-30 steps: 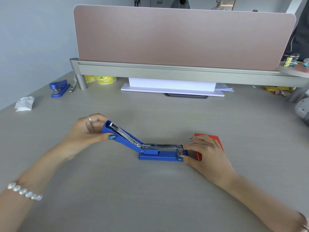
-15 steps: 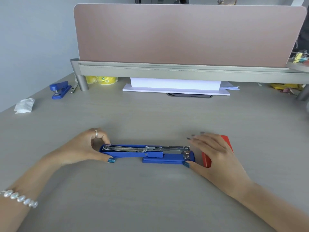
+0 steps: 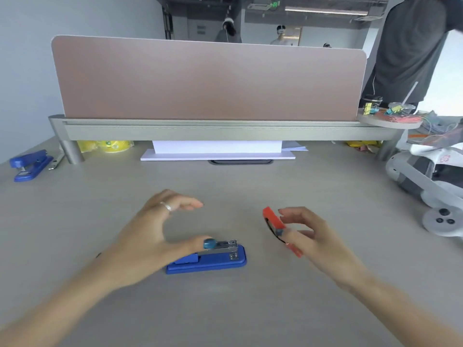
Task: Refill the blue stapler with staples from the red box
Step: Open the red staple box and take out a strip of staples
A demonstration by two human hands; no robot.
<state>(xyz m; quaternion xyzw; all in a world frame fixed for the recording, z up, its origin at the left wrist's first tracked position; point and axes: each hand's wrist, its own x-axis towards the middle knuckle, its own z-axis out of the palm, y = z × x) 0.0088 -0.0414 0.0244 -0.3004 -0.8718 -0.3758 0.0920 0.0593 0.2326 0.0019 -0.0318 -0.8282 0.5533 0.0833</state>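
The blue stapler (image 3: 213, 259) lies flat on the grey desk (image 3: 225, 309), its metal staple channel facing up. Its left part is hidden under my left hand (image 3: 152, 236). That hand hovers over it with fingers spread, and the thumb tip rests on the channel. My right hand (image 3: 310, 241) is to the right of the stapler and pinches the red box (image 3: 274, 224) between thumb and fingers. The box is tilted on edge and lifted a little off the desk.
A second blue stapler (image 3: 30, 165) lies at the far left. A pink divider (image 3: 208, 78) on a grey rail closes the back, with a white paper stack (image 3: 218, 151) under it. White controllers (image 3: 431, 196) sit at the right edge. A person (image 3: 411, 46) stands at the back right.
My right hand has picked the red box up from the desk. My left hand has released the stapler's lid and spread above the stapler. The camera has tilted upward.
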